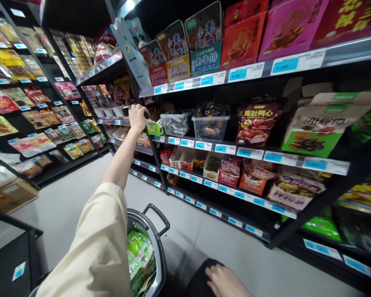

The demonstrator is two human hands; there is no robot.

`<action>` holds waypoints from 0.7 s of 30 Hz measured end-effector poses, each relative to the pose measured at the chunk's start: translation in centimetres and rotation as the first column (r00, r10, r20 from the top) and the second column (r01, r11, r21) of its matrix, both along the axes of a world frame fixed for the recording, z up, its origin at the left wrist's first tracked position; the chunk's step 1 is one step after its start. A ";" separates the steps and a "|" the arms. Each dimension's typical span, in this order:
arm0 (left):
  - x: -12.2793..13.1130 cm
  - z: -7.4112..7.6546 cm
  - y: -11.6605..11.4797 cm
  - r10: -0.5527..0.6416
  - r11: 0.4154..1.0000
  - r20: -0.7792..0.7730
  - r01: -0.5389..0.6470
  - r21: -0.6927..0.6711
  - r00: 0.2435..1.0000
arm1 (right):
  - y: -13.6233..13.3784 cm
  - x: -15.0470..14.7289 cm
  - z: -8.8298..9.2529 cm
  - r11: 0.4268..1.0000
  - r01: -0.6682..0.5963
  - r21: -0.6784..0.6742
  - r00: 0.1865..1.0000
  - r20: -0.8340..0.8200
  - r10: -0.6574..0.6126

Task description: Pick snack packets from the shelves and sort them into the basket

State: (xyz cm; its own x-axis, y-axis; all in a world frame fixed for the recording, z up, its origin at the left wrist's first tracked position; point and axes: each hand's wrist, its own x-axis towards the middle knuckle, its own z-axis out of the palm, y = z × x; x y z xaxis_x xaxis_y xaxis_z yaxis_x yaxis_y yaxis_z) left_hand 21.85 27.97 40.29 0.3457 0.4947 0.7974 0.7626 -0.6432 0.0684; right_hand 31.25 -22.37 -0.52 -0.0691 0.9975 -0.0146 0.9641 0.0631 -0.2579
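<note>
My left hand (137, 118), at the end of a stretched arm in a cream sleeve, reaches the middle shelf. Its fingers curl over at a small green-and-white box (155, 127); what lies under the fingertips is hidden. Just right of that box stand a clear plastic tub of silvery packets (177, 123) and another clear tub with dark packaged snacks (210, 126). Low in the view, my right hand (224, 281) rests on my dark-clothed knee (200, 274), fingers loosely spread and holding nothing. A grey shopping basket (161, 251) with green snack bags (139, 251) sits below my left arm.
A black shelf rack (216, 212) with blue price labels runs along the right. Its upper shelf holds upright snack boxes (204, 39); a maroon snack bag (256, 121) stands mid-level. Another rack (46, 123) lines the left, near a cardboard box (12, 196). Grey floor (185, 231) lies between.
</note>
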 end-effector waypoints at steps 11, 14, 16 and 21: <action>-18.5 -14.5 -12.0 -0.116 0.993 -0.215 0.107 -0.054 0.970 | -0.3 0.4 -0.4 0.969 -0.169 -0.178 0.984 0.017 0.175; -26.1 -20.1 -15.5 -0.093 0.922 -0.390 -0.069 -0.380 0.916 | 0.3 0.2 0.2 0.922 -0.225 -0.315 0.968 0.035 0.248; -30.8 -23.9 -18.0 -0.112 0.781 -0.509 -0.241 -0.576 0.853 | 0.5 -0.3 0.4 0.886 -0.263 -0.381 0.952 0.047 0.303; -38.1 -32.8 -25.3 -0.251 0.416 -0.604 -0.480 -0.773 0.756 | 0.2 -2.6 0.4 0.735 -0.379 -0.563 0.890 -0.005 0.456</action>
